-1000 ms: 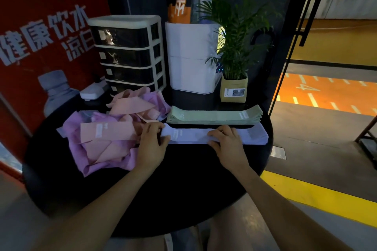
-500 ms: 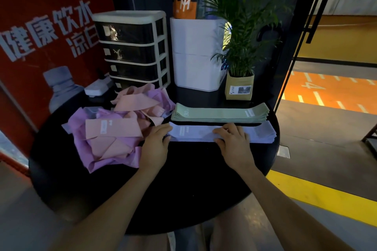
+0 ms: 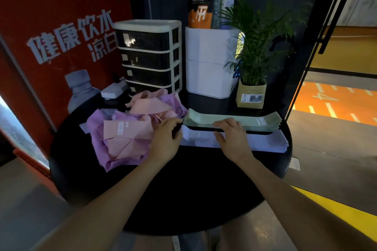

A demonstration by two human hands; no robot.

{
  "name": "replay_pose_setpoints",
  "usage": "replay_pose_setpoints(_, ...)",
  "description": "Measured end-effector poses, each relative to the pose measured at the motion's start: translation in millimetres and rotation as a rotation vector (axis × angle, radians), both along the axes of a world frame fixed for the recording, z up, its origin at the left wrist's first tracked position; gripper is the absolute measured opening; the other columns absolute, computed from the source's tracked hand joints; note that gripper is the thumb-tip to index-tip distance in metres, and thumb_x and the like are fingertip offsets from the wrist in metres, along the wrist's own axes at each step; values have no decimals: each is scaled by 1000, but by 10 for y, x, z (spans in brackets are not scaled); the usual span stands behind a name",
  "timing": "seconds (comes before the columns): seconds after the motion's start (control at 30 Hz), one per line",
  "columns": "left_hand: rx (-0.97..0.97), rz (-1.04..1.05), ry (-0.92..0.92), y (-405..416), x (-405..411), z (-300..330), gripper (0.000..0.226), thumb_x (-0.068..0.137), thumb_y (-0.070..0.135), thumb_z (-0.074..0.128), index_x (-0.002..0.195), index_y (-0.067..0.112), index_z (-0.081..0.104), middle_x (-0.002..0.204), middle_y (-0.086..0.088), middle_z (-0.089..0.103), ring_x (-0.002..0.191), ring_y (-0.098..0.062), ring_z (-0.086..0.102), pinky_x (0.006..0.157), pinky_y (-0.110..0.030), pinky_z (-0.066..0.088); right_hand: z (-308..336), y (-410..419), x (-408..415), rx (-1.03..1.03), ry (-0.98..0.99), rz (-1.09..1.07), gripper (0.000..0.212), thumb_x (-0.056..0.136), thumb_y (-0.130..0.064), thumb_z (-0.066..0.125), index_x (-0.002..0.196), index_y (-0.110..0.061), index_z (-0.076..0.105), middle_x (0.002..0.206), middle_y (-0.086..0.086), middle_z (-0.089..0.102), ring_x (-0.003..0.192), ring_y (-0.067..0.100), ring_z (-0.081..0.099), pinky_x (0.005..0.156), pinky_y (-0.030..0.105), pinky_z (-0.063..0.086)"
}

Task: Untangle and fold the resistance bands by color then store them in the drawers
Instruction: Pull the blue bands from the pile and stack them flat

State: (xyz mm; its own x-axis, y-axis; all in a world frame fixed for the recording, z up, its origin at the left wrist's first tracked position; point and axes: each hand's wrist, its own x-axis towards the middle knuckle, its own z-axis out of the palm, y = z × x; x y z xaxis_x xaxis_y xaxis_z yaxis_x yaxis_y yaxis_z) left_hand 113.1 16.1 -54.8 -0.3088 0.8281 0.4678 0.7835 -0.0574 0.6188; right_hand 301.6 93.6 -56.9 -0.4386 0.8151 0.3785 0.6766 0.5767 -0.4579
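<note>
A flat stack of green bands (image 3: 244, 121) lies across the far right of the round black table (image 3: 183, 189). A stack of pale lavender bands (image 3: 267, 142) lies just in front of it. A tangled heap of pink and purple bands (image 3: 124, 132) sits on the left. My left hand (image 3: 165, 140) lies between the heap and the stacks, its fingertips touching the left end of the green stack. My right hand (image 3: 232, 138) lies over the lavender stack with its fingers resting on the green stack's near edge. The drawer unit (image 3: 151, 57) stands behind the heap, all drawers shut.
A white box (image 3: 208, 63) holding a dark pouch and a spray bottle stands beside the drawers. A potted plant (image 3: 253, 93) is behind the green stack. A white device (image 3: 112, 90) sits at the back left. A red poster covers the left wall.
Both hands have moved forward off the lavender stack to the green stack. The camera has come closer to the table.
</note>
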Motion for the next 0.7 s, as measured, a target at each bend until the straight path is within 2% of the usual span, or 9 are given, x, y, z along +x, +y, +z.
replay_pose_setpoints(0.07, 36, 7, -10, 17, -111, 156, 24, 86, 6, 58, 109, 10, 62, 112, -5, 56, 101, -19, 56, 92, -33, 46, 118, 41, -220, 4, 55, 42, 28, 89, -14, 58, 117, -12, 62, 115, 11, 53, 106, 32, 49, 93, 39, 39)
replay_pose_setpoints(0.17, 51, 33, -26, 3, -340, 369, 22, 86, 2, 57, 107, 8, 62, 106, 0, 51, 88, -17, 57, 76, -22, 44, 271, 81, -595, -15, 59, 102, 27, 88, -12, 58, 115, -9, 62, 114, 14, 54, 103, 35, 49, 92, 35, 37)
replay_pose_setpoints(0.27, 75, 57, -13, -29, -664, 504, 23, 85, 0, 58, 106, 6, 63, 107, 0, 50, 92, -18, 58, 81, -28, 49, 382, 89, -997, -17, 58, 168, 28, 86, -11, 57, 113, -11, 63, 112, 14, 54, 105, 35, 49, 92, 38, 39)
replay_pose_setpoints(0.4, 63, 177, 52, -93, -1190, 588, 24, 84, 1, 59, 107, 7, 64, 108, -7, 55, 91, -13, 55, 79, -15, 38, 523, 81, -1491, -19, 26, 251, 35, 87, -13, 54, 122, -10, 59, 126, 14, 49, 116, 32, 44, 100, 32, 32)
replay_pose_setpoints(0.5, -1, 283, 77, -114, -1609, 589, 25, 84, 6, 61, 108, 8, 64, 110, -9, 59, 99, -20, 58, 81, -17, 37, 607, 120, -1850, 18, 24, 296, 32, 86, -15, 57, 118, -12, 60, 122, 12, 53, 113, 30, 47, 98, 33, 33)
replay_pose_setpoints(0.63, -109, 330, 71, -69, -2027, 497, 27, 84, 7, 61, 110, 10, 63, 114, -9, 59, 104, -23, 57, 88, -25, 40, 663, 218, -2253, 5, 20, 331, 29, 89, -21, 56, 116, -14, 61, 117, 7, 52, 108, 22, 49, 91, 27, 35)
replay_pose_setpoints(0.7, -159, 328, 90, -15, -2169, 422, 30, 82, 5, 62, 112, 9, 63, 115, -9, 58, 108, -22, 55, 89, -23, 37, 646, 288, -2418, 15, 9, 347, 29, 89, -24, 56, 117, -16, 61, 117, 7, 51, 110, 23, 49, 93, 32, 39)
